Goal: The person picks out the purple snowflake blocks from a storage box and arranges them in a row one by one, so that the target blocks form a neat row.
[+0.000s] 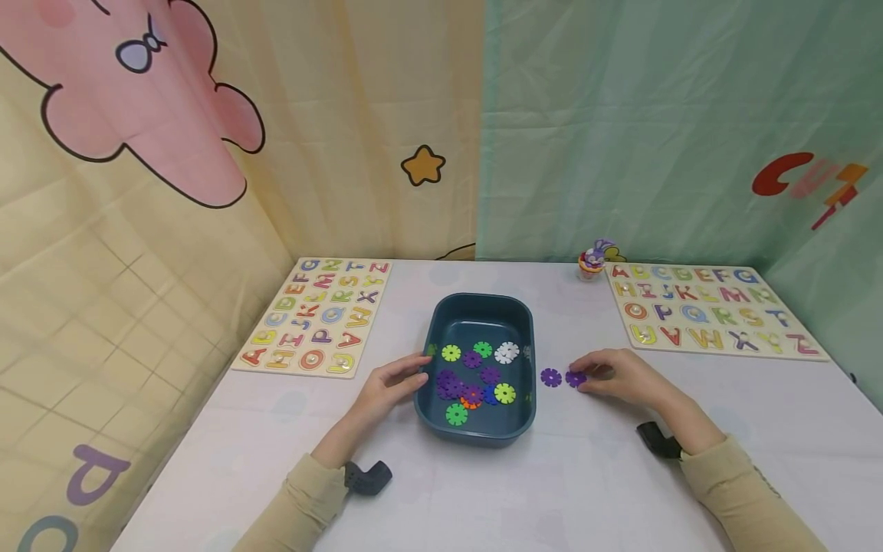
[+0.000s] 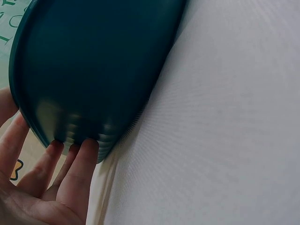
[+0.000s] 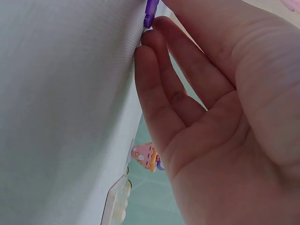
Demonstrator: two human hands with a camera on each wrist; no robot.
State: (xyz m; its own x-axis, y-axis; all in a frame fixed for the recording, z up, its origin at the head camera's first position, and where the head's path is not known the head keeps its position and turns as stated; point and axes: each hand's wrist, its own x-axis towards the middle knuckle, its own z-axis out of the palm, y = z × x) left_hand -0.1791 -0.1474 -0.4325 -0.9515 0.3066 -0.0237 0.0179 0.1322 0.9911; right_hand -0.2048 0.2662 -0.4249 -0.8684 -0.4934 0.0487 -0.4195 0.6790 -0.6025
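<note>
A dark teal plastic bin stands mid-table with several notched snowflake discs in yellow, green, purple, white, blue and orange inside. My left hand touches its left side; in the left wrist view fairly straight fingers rest against the bin's outer wall. To the bin's right, my right hand pinches a purple snowflake disc at the tabletop. Only an edge of that purple disc shows in the right wrist view. Another purple snowflake disc lies between it and the bin.
One alphabet board lies at the left and another alphabet board at the right rear. A small cupcake-like toy stands near the right board's corner. Printed curtains hang behind the white table.
</note>
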